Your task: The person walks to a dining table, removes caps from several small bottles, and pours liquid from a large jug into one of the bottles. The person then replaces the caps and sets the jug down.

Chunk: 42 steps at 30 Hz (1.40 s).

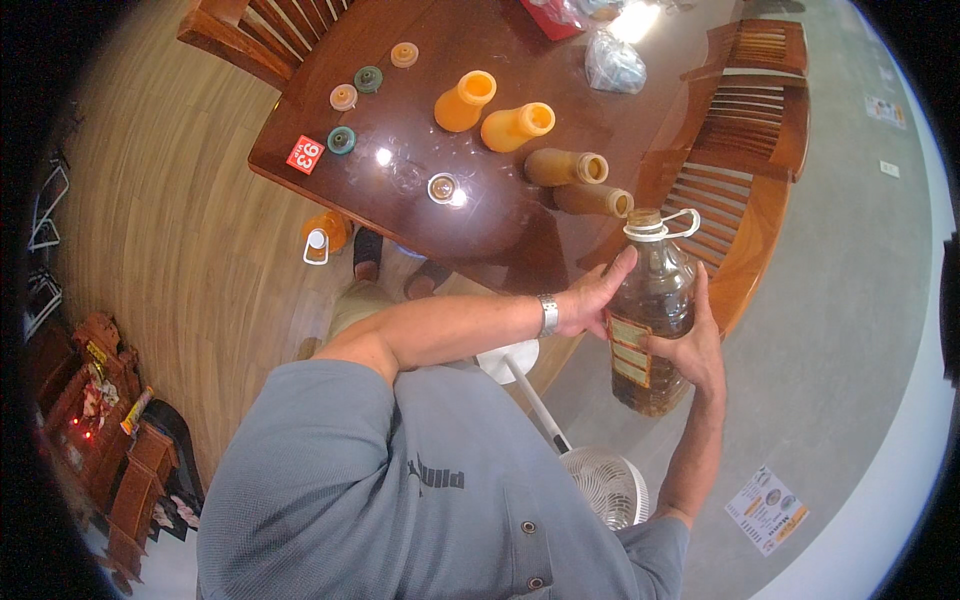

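Observation:
Both of my hands grip a large clear plastic bottle (654,300) with dark liquid inside, a label on its side and a white handle ring (679,225) at its neck. Its mouth is uncapped. My left hand (596,300), below a metal watch, holds the near-left side under the shoulder. On the right side, my right hand (691,345) wraps the body, its thumb across the label. Close to the mouth, on the table (480,247), stand two brown squeeze bottles (566,167) (592,200). Beyond them are two orange squeeze bottles (459,105) (517,127), all uncapped.
Two green nozzle caps (368,79) (341,140), two orange ones (343,97) (404,55), a red card (305,154) and a white-rimmed cap (443,188) lie on the table. Wooden chairs (720,210) line its right side. A jug (327,229) and standing fan (607,487) are nearby.

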{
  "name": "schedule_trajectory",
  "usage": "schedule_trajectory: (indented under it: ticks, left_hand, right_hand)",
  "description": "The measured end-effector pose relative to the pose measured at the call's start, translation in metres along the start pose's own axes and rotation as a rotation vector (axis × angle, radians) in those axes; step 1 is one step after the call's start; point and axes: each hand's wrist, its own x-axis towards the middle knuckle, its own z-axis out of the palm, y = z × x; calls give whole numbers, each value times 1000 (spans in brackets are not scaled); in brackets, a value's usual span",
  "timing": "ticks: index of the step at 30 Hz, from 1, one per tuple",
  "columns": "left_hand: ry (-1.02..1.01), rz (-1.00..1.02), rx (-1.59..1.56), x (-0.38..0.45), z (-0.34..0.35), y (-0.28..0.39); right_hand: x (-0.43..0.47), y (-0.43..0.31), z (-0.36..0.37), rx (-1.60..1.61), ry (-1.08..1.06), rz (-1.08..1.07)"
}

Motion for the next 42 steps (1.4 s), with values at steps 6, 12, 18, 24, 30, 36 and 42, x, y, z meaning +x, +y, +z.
schedule_trajectory:
  ticks: [6,12,18,24,30,36,42]
  left_hand:
    - [-10,-21,-38,5,-2,-5]
    - [-21,-28,-55,5,-3,-6]
    - [10,-24,-41,3,2,-3]
    - [-23,-24,-42,3,1,-1]
    - [-2,-22,-46,8,1,-5]
    - [-1,-55,-87,14,-1,-8]
    - [-22,-60,-91,12,0,-5]
  right_hand:
    - [0,-9,-4,1,-27,22]
    - [1,-8,-6,9,-31,9]
    - [2,-5,-8,43,-49,5]
    - [4,-7,-9,56,-53,3]
    - [5,-6,-12,41,-59,18]
    - [5,-6,-14,37,-57,40]
    - [4,-9,-15,32,-57,26]
